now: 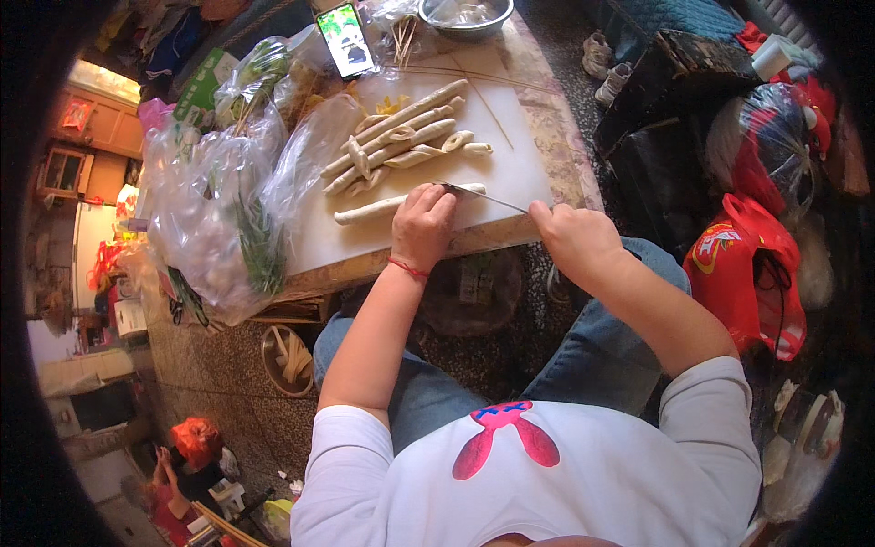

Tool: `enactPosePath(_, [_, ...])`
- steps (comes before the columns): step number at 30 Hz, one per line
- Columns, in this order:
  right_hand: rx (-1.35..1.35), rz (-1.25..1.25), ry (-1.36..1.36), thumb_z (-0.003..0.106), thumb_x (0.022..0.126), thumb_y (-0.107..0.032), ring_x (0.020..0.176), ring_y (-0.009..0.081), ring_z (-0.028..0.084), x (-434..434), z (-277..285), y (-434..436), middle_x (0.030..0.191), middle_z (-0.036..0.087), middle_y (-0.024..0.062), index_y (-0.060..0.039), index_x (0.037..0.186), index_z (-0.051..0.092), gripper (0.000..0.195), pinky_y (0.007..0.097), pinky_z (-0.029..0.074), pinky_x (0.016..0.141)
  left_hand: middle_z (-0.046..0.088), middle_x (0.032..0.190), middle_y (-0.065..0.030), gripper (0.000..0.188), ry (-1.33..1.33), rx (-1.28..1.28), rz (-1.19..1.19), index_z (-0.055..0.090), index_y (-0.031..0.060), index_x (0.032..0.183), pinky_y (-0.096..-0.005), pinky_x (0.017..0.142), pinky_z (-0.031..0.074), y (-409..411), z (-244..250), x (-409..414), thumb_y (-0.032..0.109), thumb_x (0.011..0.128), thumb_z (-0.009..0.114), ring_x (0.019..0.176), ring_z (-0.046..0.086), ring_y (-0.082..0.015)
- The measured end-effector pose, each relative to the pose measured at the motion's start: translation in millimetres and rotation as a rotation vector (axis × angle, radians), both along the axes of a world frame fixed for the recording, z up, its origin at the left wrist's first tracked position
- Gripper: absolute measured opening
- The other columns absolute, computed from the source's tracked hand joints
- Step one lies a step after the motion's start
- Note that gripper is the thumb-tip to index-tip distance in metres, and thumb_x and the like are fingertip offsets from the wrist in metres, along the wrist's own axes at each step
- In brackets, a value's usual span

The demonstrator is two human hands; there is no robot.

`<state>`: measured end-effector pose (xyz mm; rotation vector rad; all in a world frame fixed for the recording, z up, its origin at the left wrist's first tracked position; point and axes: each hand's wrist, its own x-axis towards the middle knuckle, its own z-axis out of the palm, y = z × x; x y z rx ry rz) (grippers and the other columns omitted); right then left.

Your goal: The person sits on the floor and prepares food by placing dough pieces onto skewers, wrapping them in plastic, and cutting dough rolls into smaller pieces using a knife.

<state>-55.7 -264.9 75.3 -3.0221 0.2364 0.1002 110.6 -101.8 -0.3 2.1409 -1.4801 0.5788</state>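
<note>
A pale, cream-coloured food roll (369,210) lies along the near part of a white cutting board (514,164). My left hand (424,222) presses down on this roll from above with bent fingers. In my right hand (574,236) is a thin-bladed knife (502,201), held at its handle end; the handle is hidden by my fingers. The blade slants across to the left fingertips, over the right part of the roll. Whether it cuts into the roll is hard to see. Behind lies a pile of several similar long rolls (410,140), some wound in twists.
Plastic bags (198,212) with green vegetables crowd the board's left side. Bamboo skewers (489,106), a lit phone (345,41) and a metal bowl (472,27) are at the back. Below left stands a bowl of pale strips (290,362). Another person (171,489) is at lower left.
</note>
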Motion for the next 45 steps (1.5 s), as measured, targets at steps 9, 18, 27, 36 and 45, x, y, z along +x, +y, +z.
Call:
enactPosePath(9, [0.146,-0.003,0.119,0.047,0.081,-0.007,0.069,0.0340,0.063,14.3,5.2,-2.2,0.071,0.061,0.0168,-0.0057,0.094,0.046,0.013,0.0423,0.049,0.057,0.060,0.090,-0.0074,0.011,0.076,-0.031,-0.011,0.060,0.0069,0.082,-0.0350,0.079,0.049,-1.4,-4.3,0.1,0.005,0.071,0.058,0.091,0.058,-0.0255])
enactPosePath(18, [0.199,-0.048,0.148,0.045,0.082,-0.006,0.075,0.0352,0.064,35.9,-23.6,-0.3,0.079,0.063,0.0186,-0.0058,0.095,0.048,0.013,0.0450,0.050,0.061,0.059,0.089,-0.0060,0.016,0.098,-0.088,-0.049,0.061,0.0075,0.085,-0.0346,0.078,0.048,7.3,0.0,2.5,0.004,0.070,0.059,0.090,0.057,-0.0245])
enactPosePath(27, [0.100,-0.006,0.092,0.046,0.081,-0.003,0.062,0.0330,0.061,6.6,-0.2,12.7,0.074,0.058,0.0161,-0.0330,0.140,0.016,0.072,0.0424,0.050,0.055,0.058,0.082,-0.0096,0.007,0.042,-0.074,-0.055,0.058,0.0043,0.078,-0.0363,0.071,0.049,13.3,2.0,2.2,0.004,0.074,0.063,0.080,0.057,-0.0279])
enactPosePath(36, [0.041,0.037,0.143,0.050,0.080,-0.002,0.060,0.0290,0.062,-2.1,13.0,8.9,0.073,0.058,0.0139,-0.0371,0.141,0.014,0.079,0.0384,0.052,0.053,0.058,0.082,-0.0105,0.009,0.027,-0.058,-0.016,0.056,0.0037,0.075,-0.0361,0.072,0.049,11.6,-1.8,3.0,0.007,0.074,0.064,0.083,0.058,-0.0286])
enactPosePath(45, [0.084,0.095,0.151,0.051,0.076,0.001,0.061,0.0280,0.062,5.1,14.8,3.2,0.070,0.061,0.0128,-0.0326,0.141,0.016,0.081,0.0384,0.050,0.053,0.059,0.089,-0.0101,0.008,0.058,-0.035,0.008,0.056,0.0041,0.079,-0.0359,0.078,0.048,12.5,-3.0,2.1,0.004,0.072,0.060,0.089,0.058,-0.0274])
